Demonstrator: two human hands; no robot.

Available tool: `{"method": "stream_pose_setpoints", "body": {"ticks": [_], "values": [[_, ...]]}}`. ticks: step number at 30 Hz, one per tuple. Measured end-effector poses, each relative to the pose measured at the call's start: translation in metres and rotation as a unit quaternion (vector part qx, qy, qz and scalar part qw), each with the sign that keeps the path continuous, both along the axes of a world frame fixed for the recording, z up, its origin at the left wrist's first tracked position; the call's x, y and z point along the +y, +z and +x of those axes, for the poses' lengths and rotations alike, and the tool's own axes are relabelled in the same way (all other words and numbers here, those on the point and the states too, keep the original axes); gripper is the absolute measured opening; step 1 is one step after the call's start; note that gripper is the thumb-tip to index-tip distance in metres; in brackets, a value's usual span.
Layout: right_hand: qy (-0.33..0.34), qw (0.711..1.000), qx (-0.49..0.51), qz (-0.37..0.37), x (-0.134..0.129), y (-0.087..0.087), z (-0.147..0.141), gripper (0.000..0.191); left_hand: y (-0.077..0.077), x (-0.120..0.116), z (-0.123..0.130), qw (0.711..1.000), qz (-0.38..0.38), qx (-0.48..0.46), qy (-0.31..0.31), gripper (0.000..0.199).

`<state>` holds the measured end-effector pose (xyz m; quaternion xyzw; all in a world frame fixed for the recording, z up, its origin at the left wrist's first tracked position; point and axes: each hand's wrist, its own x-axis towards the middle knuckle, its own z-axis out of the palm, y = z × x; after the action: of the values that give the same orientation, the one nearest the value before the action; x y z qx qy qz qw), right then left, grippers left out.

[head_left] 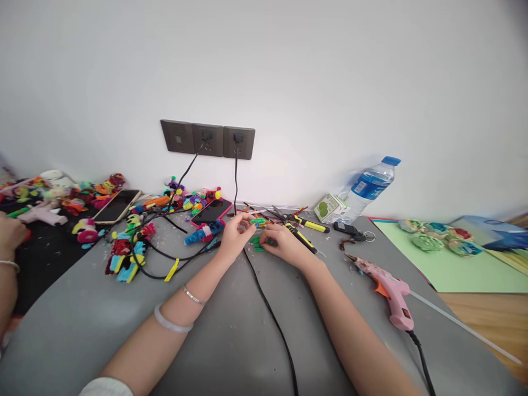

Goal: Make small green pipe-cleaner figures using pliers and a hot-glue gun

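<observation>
1. Green, fuzzy and short, a bright strip point(258, 221) sits at the fingertips of the left hand point(235, 235), over the grey table point(214, 341).
2. Its long axis seems to run sideways, from the left fingertips across toward the right hand point(285, 246); the left hand is the nearer of the two.
3. The left hand appears to pinch this strip between thumb and forefinger, the strip lying to the right of that hand.
4. The right hand has its fingers curled beside a darker green fuzzy piece point(256, 242), which lies to the left of its fingertips and nearer the wearer than the bright strip; whether it grips that piece, I cannot tell.
5. Just beyond the right hand lie yellow-and-black metal pliers point(307, 223); a blue fuzzy figure point(202, 233) rests left of the left hand.
6. Well to the right of both hands lies a pink plastic glue gun point(394, 297). At the far left, another person's hand point(10, 237) shows by a pale pink glue gun point(44, 213).
</observation>
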<state>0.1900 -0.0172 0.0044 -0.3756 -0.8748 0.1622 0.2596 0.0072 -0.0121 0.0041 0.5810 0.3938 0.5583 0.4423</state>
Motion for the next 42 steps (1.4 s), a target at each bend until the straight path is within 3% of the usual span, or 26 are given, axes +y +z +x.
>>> {"method": "stream_pose_setpoints", "body": {"ticks": [3, 7, 12, 19, 28, 42], "values": [[-0.016, 0.999, 0.027, -0.011, -0.004, 0.002, 0.003, 0.012, 0.001, -0.001, 0.0, 1.0, -0.002, -0.004, -0.004, 0.016], [-0.08, 0.985, 0.111, -0.103, -0.005, 0.007, 0.011, 0.007, 0.001, -0.001, -0.001, 1.0, -0.007, -0.003, 0.0, 0.016], [-0.176, 0.933, 0.256, -0.184, 0.0, 0.009, 0.017, 0.021, -0.003, -0.001, 0.0, 1.0, -0.013, 0.017, -0.011, 0.016], [-0.184, 0.869, 0.372, -0.271, -0.002, 0.012, 0.015, 0.035, -0.011, -0.001, 0.001, 0.997, -0.015, 0.047, -0.061, 0.019], [-0.108, 0.872, 0.367, -0.306, -0.008, 0.018, 0.006, 0.034, -0.007, -0.002, 0.001, 0.991, -0.025, 0.074, -0.107, 0.024], [-0.121, 0.875, 0.361, -0.298, -0.01, 0.021, 0.008, 0.035, -0.003, -0.004, 0.001, 0.988, -0.031, 0.066, -0.133, 0.022]]}}
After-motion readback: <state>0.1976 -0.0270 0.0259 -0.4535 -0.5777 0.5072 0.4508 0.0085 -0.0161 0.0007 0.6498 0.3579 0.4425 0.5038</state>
